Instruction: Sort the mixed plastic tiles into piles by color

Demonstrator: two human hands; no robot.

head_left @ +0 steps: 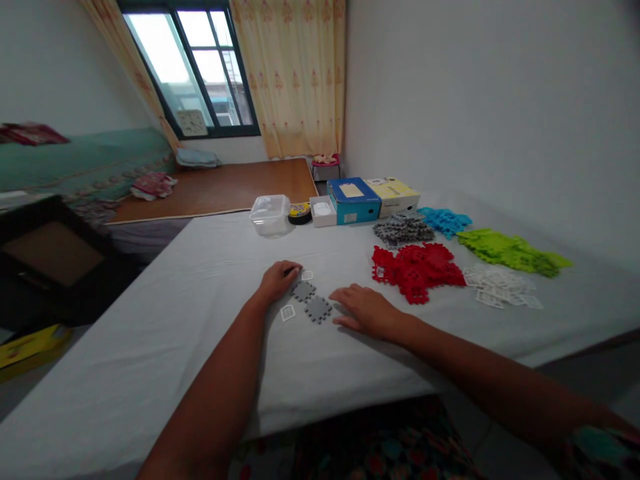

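Note:
Two grey square tiles with toothed edges [319, 309] lie flat on the white-covered table, one a little farther back and to the left, corners close together. My left hand [278, 280] rests at the left edge of the farther tile, its fingers bent loosely with a gap above the thumb; I make out nothing in it. To the right of the nearer tile, my right hand [367, 310] is spread low over the cloth, thumb apart, holding nothing. One small white window-like piece [288, 313] lies left of the tiles, and another white piece [307, 275] is just behind them.
Piles of red [419, 267], dark grey [404, 229], blue [445, 221], green [513, 250] and white pieces [503, 287] cover the right side. At the back stand a clear plastic tub [271, 215], a black-and-yellow roll [300, 214], a small white box [323, 212], and blue [354, 200] and yellow boxes [393, 196].

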